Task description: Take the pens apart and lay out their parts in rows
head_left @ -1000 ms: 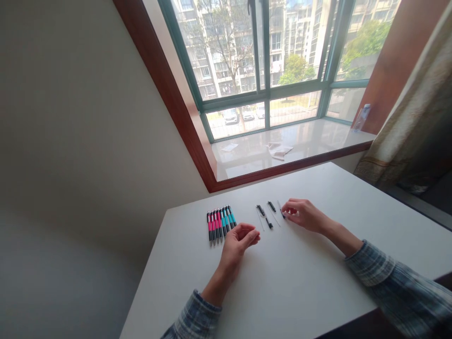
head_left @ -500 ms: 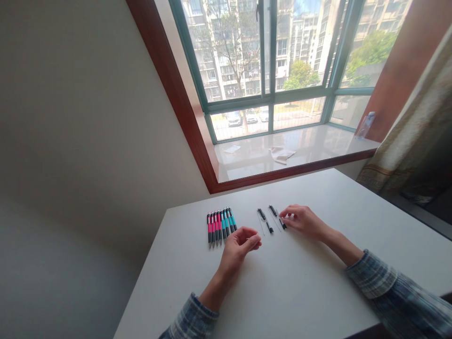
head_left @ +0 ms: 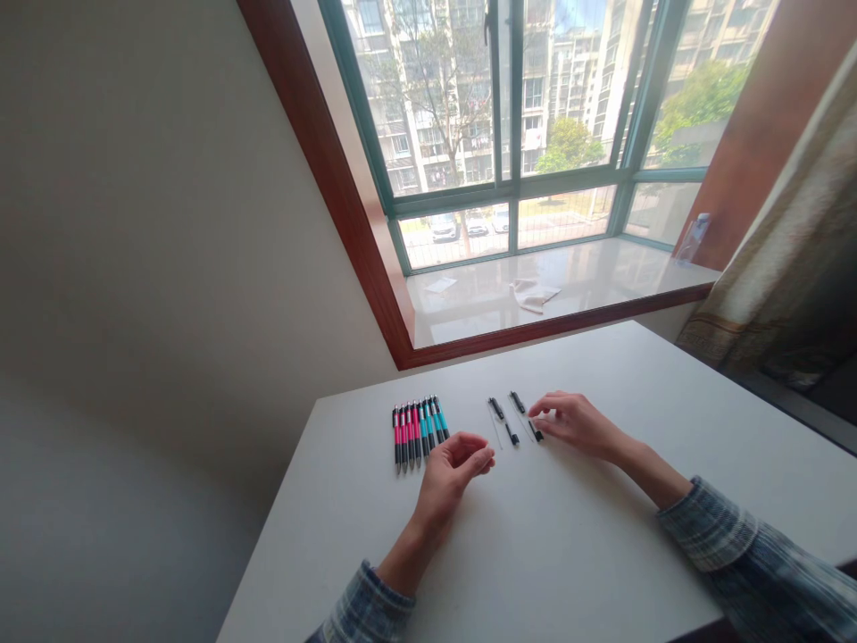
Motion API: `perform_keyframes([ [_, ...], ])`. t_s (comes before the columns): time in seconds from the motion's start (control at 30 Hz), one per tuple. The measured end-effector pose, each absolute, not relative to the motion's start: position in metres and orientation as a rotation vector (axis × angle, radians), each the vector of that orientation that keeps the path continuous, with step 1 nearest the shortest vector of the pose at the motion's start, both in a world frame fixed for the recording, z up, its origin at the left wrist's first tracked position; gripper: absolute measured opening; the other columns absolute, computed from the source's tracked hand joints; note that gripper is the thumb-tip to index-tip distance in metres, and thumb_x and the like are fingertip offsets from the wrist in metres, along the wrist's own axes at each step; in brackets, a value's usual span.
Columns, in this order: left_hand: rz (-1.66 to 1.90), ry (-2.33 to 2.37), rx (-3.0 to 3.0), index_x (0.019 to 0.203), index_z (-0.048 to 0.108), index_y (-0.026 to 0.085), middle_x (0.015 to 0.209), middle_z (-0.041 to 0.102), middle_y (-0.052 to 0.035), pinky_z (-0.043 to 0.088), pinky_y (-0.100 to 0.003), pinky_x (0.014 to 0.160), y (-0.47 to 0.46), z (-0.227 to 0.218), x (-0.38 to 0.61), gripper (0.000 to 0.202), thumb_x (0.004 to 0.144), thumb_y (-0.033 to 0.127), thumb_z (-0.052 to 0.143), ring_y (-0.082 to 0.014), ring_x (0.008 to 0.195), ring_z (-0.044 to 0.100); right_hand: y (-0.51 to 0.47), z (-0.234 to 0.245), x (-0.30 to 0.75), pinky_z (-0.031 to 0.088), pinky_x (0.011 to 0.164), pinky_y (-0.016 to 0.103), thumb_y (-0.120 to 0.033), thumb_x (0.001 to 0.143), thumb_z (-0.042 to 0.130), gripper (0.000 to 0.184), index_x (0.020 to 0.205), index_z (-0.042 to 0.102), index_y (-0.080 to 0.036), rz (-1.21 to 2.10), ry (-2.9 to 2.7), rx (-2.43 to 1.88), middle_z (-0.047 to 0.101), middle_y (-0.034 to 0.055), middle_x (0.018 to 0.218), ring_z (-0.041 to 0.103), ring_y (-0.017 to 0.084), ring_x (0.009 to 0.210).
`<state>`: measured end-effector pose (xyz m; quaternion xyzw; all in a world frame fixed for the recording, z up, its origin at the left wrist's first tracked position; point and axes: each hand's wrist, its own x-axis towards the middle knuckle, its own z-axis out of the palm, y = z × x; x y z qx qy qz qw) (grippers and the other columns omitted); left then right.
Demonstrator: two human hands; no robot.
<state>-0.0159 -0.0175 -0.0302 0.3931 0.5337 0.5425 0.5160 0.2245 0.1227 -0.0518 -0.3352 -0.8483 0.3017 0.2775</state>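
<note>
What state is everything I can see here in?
Pens: lying in a row.
Black pieces: lying separately.
Thin rods: lying loose.
Left hand: fingers curled; can't tell whether it holds anything.
Right hand: fingers slightly parted, beside a black piece; contact unclear.
Cloth: crumpled.
Bottle: standing.
Curtain: drawn aside.

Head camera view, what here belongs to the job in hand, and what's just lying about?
Likely the job: row of pens, loose black pen parts, thin rods.
Seemingly just lying about: clear bottle, crumpled pale cloth, flat white sheet.
</note>
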Motion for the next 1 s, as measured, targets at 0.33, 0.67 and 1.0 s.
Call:
perform_keyframes([
  [0.33,1.231,1.362,1.213,0.087,0.079,0.017,0.078,0.077,-0.0074,0.055,-0.030,0.072,-0.019,-0.016,-0.008,0.022,0.080,0.038,0.080,-0.0193,0.072,0.069,0.088,-0.035,0.194,0.052,0.070,0.033,-0.042,0.088,0.073,0.020,0.096,0.079,-0.025,1.028,-2.109,-0.644,0.074,0.0036,0.082,0.061,0.017,0.071],
  [0.67,1.180,1.377,1.323,0.093,0.075,0.017,0.083,0.074,-0.0072,0.054,-0.030,0.072,-0.018,-0.023,-0.004,0.028,0.084,0.043,0.074,-0.0205,0.075,0.069,0.082,-0.034,0.193,0.051,0.070,0.029,-0.029,0.088,0.072,0.008,0.088,0.077,-0.023,0.998,-2.160,-0.592,0.073,0.0009,0.080,0.062,0.015,0.071],
  [1.0,1.205,1.569,1.404,0.090,0.072,0.017,0.075,0.063,-0.0021,0.041,-0.022,0.057,-0.028,-0.021,-0.007,0.030,0.090,0.046,0.065,-0.0132,0.064,0.053,0.139,-0.042,0.200,0.048,0.069,0.030,-0.023,0.088,0.067,0.005,0.085,0.072,-0.023,0.507,-2.216,-0.818,0.069,0.0006,0.075,0.061,0.017,0.071],
])
